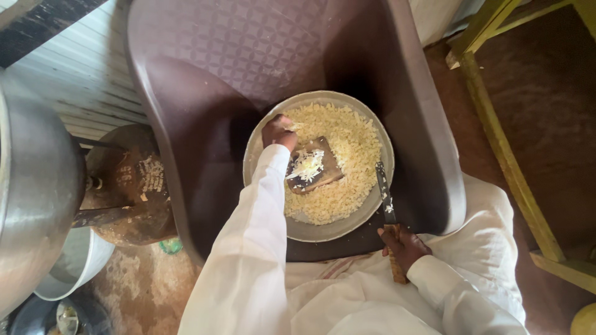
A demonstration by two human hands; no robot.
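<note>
below, left hand [279, 131] seemingly pinching shreds [347, 149], right hand [403, 245] gripping knife [385, 195]

The round tray [323, 228] is of dull grey metal, smooth and a little worn. The small board [323, 170] on it looks like dark wood, matt. The chopped pale pieces [354, 149] are moist and crumbly. The knife [385, 192] has a metal blade with bits stuck on it and a rough wooden handle. The brown chair [205, 93] is plastic, with a pressed diamond pattern and soft shine. The sleeves [248, 248] are white matt cloth. The big pot [31, 198] is bright polished metal.
</note>
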